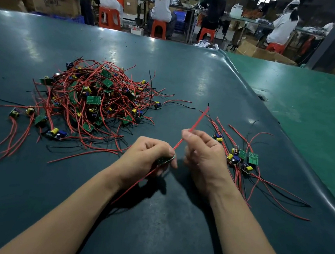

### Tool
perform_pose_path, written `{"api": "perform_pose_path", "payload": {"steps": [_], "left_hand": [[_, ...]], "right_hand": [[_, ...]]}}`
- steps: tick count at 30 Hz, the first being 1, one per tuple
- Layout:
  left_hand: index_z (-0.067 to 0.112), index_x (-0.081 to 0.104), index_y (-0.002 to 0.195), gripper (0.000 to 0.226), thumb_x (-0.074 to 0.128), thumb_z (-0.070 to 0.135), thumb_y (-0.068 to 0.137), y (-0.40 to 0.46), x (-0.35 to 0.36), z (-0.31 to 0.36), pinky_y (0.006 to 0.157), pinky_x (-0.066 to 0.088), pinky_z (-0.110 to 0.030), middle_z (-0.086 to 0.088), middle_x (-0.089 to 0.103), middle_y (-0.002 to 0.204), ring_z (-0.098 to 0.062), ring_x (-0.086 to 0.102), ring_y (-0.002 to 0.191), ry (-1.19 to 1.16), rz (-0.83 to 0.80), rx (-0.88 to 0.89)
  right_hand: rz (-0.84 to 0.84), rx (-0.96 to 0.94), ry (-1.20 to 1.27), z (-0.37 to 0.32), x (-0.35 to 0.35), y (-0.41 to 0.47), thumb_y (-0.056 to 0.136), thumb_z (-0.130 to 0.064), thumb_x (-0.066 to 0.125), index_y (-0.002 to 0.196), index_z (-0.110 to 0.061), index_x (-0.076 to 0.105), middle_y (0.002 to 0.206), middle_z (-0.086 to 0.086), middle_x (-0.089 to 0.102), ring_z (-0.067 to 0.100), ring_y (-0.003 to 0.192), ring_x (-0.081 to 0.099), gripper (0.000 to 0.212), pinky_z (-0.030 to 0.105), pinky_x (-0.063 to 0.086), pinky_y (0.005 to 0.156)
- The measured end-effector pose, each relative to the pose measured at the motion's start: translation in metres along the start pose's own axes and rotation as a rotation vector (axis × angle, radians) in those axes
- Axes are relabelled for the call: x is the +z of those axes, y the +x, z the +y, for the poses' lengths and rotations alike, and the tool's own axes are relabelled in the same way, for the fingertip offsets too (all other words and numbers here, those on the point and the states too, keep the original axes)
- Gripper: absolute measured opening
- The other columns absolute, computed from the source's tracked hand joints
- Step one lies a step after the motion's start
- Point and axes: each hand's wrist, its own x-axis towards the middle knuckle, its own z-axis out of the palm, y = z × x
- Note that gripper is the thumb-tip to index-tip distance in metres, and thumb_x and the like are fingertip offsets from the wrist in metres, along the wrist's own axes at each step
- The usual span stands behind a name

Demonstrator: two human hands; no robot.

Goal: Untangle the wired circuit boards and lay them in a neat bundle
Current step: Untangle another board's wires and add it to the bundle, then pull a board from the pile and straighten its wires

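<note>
The left hand is gripping a small green circuit board, fingers curled round it, with one red lead trailing down toward the person. The right hand is pinching another red wire of that board between thumb and fingertips; the wire is running taut up and away from the board. To the right, just beside the right wrist, a sorted bundle of a few boards is lying with its wires roughly parallel. To the left, well apart from it, the tangled pile is sitting on the dark green table, still holding by far the greater share of boards. Judgement: the task is at an early stage, one board is being straightened, and most of the untangling is remaining.
</note>
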Motion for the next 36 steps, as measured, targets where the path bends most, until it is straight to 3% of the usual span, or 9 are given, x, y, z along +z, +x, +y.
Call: {"api": "perform_pose_path", "payload": {"steps": [7,12,14,17,19,22,26,30,36], "left_hand": [[0.008,0.064,0.051,0.028,0.057,0.033,0.063,0.003,-0.005,-0.007,0.044,0.016,-0.025,-0.011,0.033,0.040,-0.015,0.026,0.037,-0.106,-0.040,-0.001],[0.009,0.070,0.062,0.021,0.058,0.023,0.072,0.005,-0.003,-0.005,0.043,0.016,-0.018,0.000,0.030,0.042,-0.012,0.020,0.038,-0.286,0.027,0.034],[0.010,0.076,0.079,0.026,0.053,0.023,0.082,0.007,-0.005,-0.003,0.043,0.012,-0.019,0.003,0.031,0.047,-0.009,0.018,0.040,-0.371,0.088,0.035],[0.009,0.073,0.101,0.028,0.057,0.026,0.087,0.009,-0.005,-0.001,0.045,0.012,-0.021,-0.003,0.043,0.059,-0.006,0.020,0.039,-0.421,0.137,0.039],[0.010,0.071,0.104,0.030,0.059,0.028,0.083,0.010,-0.004,0.000,0.042,0.019,-0.017,-0.004,0.049,0.064,-0.005,0.025,0.037,-0.449,0.177,0.061],[0.014,0.071,0.101,0.024,0.063,0.025,0.081,0.011,-0.003,-0.001,0.043,0.023,-0.018,-0.012,0.051,0.074,-0.008,0.030,0.041,-0.424,0.253,0.071],[0.013,0.074,0.098,0.032,0.070,0.032,0.072,0.014,0.000,-0.004,0.038,0.024,-0.014,0.008,0.048,0.052,-0.004,0.029,0.039,-0.340,0.372,0.060],[0.014,0.071,0.099,0.035,0.064,0.041,0.077,0.015,0.000,-0.003,0.038,0.026,-0.015,0.005,0.062,0.067,-0.005,0.033,0.040,-0.363,0.355,0.030],[0.004,0.068,0.103,0.031,0.053,0.031,0.097,0.015,-0.002,-0.003,0.039,0.025,-0.017,0.000,0.060,0.071,-0.010,0.027,0.042,-0.297,0.373,-0.018]], "right_hand": [[0.244,-0.123,0.169,-0.006,-0.006,0.009,0.090,-0.003,0.064,0.072,-0.012,0.053,0.041,-0.007,0.032,0.004,0.032,0.021,0.023,0.014,0.019,0.034],[0.385,-0.143,0.311,-0.007,-0.015,0.017,0.098,-0.004,0.051,0.086,-0.016,0.054,0.061,0.001,0.043,0.005,0.034,0.029,0.018,0.014,0.022,0.034],[0.287,-0.195,0.016,-0.002,-0.011,0.014,0.097,-0.004,0.054,0.095,-0.018,0.059,0.066,0.003,0.049,0.005,0.037,0.036,0.015,0.015,0.029,0.036],[0.030,-0.425,-0.756,0.016,-0.001,0.004,0.090,-0.009,0.066,0.121,-0.023,0.061,0.071,-0.002,0.058,0.008,0.049,0.047,0.034,0.023,0.042,0.051],[-0.107,-0.512,-0.864,0.021,0.005,-0.001,0.089,-0.016,0.067,0.125,-0.038,0.059,0.074,-0.010,0.060,0.010,0.050,0.048,0.043,0.022,0.044,0.055],[-0.158,-0.530,-0.735,0.019,0.008,-0.007,0.086,-0.024,0.070,0.117,-0.047,0.058,0.082,-0.015,0.067,0.023,0.060,0.060,0.040,0.028,0.053,0.066],[-0.086,-0.587,-0.666,0.019,0.012,-0.009,0.085,-0.027,0.071,0.110,-0.025,0.070,0.086,-0.011,0.072,0.012,0.074,0.068,0.025,0.032,0.057,0.075],[-0.018,-0.479,-0.417,0.017,0.014,-0.010,0.087,-0.028,0.069,0.089,-0.027,0.069,0.070,-0.002,0.067,0.005,0.056,0.056,0.002,0.019,0.043,0.053],[0.479,-0.283,0.169,-0.005,0.002,-0.001,0.097,-0.040,0.056,0.082,-0.015,0.057,0.051,-0.002,0.052,0.008,0.033,0.036,0.029,0.016,0.024,0.035]]}}
